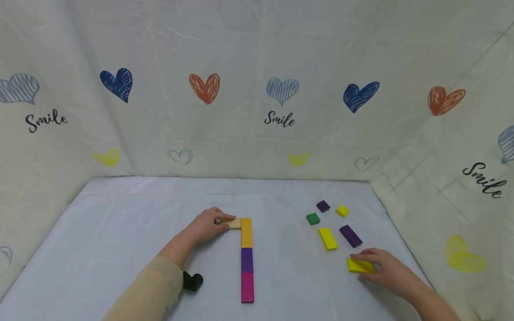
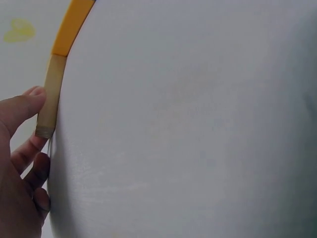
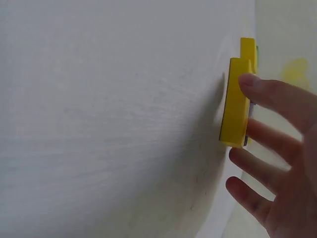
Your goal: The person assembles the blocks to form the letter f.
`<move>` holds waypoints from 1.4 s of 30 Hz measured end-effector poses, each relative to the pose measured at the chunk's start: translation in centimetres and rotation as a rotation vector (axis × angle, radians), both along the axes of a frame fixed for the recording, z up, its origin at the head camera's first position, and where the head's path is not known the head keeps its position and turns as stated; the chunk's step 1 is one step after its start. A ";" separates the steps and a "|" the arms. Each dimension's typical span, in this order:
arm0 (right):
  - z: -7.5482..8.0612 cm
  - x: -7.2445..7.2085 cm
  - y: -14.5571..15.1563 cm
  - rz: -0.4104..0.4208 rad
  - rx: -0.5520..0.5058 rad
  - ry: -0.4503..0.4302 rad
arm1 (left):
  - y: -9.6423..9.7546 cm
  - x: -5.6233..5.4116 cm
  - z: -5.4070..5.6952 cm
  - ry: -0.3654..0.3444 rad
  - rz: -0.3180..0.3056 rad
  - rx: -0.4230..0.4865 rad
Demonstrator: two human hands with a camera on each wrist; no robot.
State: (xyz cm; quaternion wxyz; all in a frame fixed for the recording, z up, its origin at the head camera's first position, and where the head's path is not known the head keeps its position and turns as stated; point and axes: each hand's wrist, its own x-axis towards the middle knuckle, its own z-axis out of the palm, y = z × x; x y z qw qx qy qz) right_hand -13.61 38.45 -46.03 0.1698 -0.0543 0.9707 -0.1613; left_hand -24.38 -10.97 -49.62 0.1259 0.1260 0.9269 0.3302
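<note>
My left hand (image 1: 206, 225) pinches a plain wooden block (image 2: 51, 94) between thumb and fingers. That block's far end meets the top of an orange block (image 1: 246, 233), at a right angle to it in the head view. Below the orange one, a purple block (image 1: 247, 260) and a magenta block (image 1: 247, 287) continue the line end to end. On the right, my right hand (image 1: 392, 274) grips a yellow block (image 3: 235, 101) with the thumb on its near side and the fingers behind. In the right wrist view a second yellow block (image 3: 247, 47) shows just past it.
Loose blocks lie beyond my right hand: a yellow one (image 1: 328, 239), a long dark purple one (image 1: 350, 236), a small green one (image 1: 313, 219), a small purple one (image 1: 323, 206) and a small yellow one (image 1: 342, 211). White cloth covers the table (image 1: 106, 249); a heart-printed curtain (image 1: 245, 45) surrounds it.
</note>
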 end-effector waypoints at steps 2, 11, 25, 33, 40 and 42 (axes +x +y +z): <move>-0.2 0.0 0.1 0.016 0.011 0.009 | 0.0 0.0 0.1 0.001 -0.003 0.002; 0.0 -0.3 -0.6 0.026 0.056 0.042 | -0.2 0.1 0.2 -0.012 0.006 -0.005; 1.3 -2.0 -3.6 0.116 -0.034 0.201 | -0.4 -0.2 -0.1 -0.026 0.006 -0.014; 1.3 -4.2 -6.6 0.231 -0.076 0.296 | -0.3 -0.3 -0.1 -0.045 0.010 -0.005; 1.3 -6.3 -9.7 0.257 -0.124 0.292 | 0.0 -0.4 -0.4 -0.046 0.010 0.002; 1.1 -6.8 -10.6 0.274 -0.127 0.288 | 0.1 -0.5 -0.4 -0.040 0.003 0.010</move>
